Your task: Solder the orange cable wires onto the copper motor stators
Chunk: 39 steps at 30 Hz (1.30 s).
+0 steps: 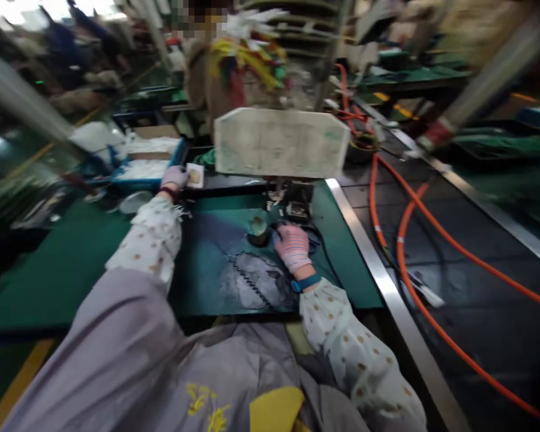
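Note:
My left hand (175, 178), in a light glove, is stretched out at the far left of the bench beside a blue bin. Its fingers close on the left edge of a small white square piece (196, 176) with a tan centre. My right hand (292, 245), in a pink striped glove, is closed low over the green work mat (211, 225). Something dark is at its fingers, too blurred to name. Just left of it stands a small round pot (257, 227) with a pale top and dark base. A coiled black cord (251, 282) crosses a grey worn patch nearer me.
The blue bin (146, 168) holds white items. A pale board (281, 144) stands upright at the back of the bench. Orange hoses (409, 282) lie on the dark conveyor (486, 300) to the right, behind a metal rail (364, 240). A person (202, 78) is beyond the board.

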Tool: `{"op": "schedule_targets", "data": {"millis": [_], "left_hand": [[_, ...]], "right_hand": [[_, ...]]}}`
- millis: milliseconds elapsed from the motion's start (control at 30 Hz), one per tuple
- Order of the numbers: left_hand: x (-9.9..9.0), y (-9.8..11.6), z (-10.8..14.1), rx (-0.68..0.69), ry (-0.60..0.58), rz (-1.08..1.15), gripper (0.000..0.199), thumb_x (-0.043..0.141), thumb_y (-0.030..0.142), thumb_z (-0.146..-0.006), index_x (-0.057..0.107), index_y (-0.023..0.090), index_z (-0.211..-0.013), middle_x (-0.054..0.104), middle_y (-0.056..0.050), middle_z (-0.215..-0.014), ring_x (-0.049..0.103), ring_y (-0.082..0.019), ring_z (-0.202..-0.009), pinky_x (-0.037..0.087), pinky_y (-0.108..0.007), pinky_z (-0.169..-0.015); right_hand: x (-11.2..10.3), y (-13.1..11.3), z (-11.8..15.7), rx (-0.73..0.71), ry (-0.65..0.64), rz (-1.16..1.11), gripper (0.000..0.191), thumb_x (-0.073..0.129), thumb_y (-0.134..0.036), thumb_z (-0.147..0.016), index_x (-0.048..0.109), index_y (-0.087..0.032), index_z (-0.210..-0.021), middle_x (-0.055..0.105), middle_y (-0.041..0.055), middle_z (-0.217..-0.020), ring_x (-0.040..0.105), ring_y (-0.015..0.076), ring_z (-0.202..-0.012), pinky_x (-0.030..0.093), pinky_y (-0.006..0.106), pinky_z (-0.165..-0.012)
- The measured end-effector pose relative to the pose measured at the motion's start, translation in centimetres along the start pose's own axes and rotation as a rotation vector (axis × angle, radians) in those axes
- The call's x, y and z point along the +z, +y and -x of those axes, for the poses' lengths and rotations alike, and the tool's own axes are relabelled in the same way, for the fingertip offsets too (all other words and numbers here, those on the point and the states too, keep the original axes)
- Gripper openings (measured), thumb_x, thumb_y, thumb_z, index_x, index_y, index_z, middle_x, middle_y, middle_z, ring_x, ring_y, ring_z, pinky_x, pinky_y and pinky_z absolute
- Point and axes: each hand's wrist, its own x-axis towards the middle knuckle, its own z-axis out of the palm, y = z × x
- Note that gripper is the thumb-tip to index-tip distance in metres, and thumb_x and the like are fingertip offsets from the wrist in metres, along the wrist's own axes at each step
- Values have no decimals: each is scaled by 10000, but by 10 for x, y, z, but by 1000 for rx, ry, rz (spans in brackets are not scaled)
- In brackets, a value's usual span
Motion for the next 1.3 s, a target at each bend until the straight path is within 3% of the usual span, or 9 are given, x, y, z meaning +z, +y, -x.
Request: {"op": "schedule_targets", "data": {"millis": [167, 333, 533, 633, 767, 933, 1067, 1167, 1300], "left_hand": [[32, -57, -29, -279, -12, 81, 326, 773, 397, -1118, 778, 139, -1318, 762, -150, -1432, 715, -311, -1360, 564, -534, -1207], [48, -62, -44, -347, 11, 164, 335, 765, 385, -1111, 772, 114, -1307, 757, -186, -1432, 701, -332, -1387, 530, -564, -1232], [32, -57, -31, -234, 87, 354, 325, 637, 181, -1088, 741, 52, -1367, 701, -285, -1513, 637, -377, -1455, 450, -508, -1274], [24, -53, 8, -83, 89, 499, 313, 605, 194, -1091, 743, 75, -1345, 757, -232, -1436, 693, -338, -1339, 527, -434, -1187], [32, -48, 110, 124, -32, 699, 313, 647, 388, -1113, 761, 130, -1249, 822, -128, -1160, 768, -233, -957, 627, -330, -873], [54, -38, 240, 377, -164, 984, 370, 672, 529, -1072, 737, 178, -1170, 797, -82, -1064, 732, -226, -912, 587, -327, -828], [62, -52, 289, 311, -105, 991, 310, 656, 500, -1078, 749, 215, -1159, 819, -68, -1116, 758, -253, -1025, 572, -360, -976], [62, -86, 310, 139, -66, 976, 356, 633, 544, -1082, 766, 233, -1193, 833, -72, -1167, 773, -272, -1082, 577, -372, -1006], [56, -139, 339, -124, 28, 910, 441, 630, 638, -1051, 763, 241, -1192, 838, -78, -1127, 780, -301, -1052, 597, -401, -984]], "right_hand": [[18, 12, 1, -22, 67, 50, 391, 562, -286, -1078, 852, -158, -1307, 850, 195, -1184, 774, 297, -1040, 508, 358, -866], [40, 26, 1, -6, 230, 20, 366, 568, -351, -1059, 880, -165, -1096, 845, 180, -1029, 747, 292, -945, 501, 354, -825], [51, 38, -4, -38, 426, -94, 478, 458, -429, -1068, 862, -173, -1072, 855, 186, -1033, 774, 315, -965, 583, 396, -861], [45, 38, 2, -99, 596, -201, 536, 404, -463, -1107, 846, -165, -1165, 868, 193, -1108, 811, 316, -1029, 622, 421, -938], [33, 24, 25, -235, 704, -325, 495, 487, -536, -1109, 836, -191, -1173, 881, 183, -1132, 846, 329, -1044, 652, 452, -984], [23, -33, 54, -341, 285, -602, 578, 617, -631, -1056, 770, -201, -1411, 876, 164, -1256, 848, 338, -1137, 668, 476, -1044], [24, -76, 60, -372, -38, -750, 501, 624, -671, -1049, 829, -227, -1155, 900, 119, -1103, 864, 315, -1008, 699, 437, -942], [20, -90, 56, -450, 53, -664, 496, 578, -644, -1076, 822, -217, -1138, 895, 132, -1076, 857, 309, -977, 681, 421, -928], [16, -112, 40, -578, 175, -173, 349, 584, -449, -1088, 816, -219, -1212, 874, 163, -1144, 827, 300, -985, 622, 386, -900]]}}
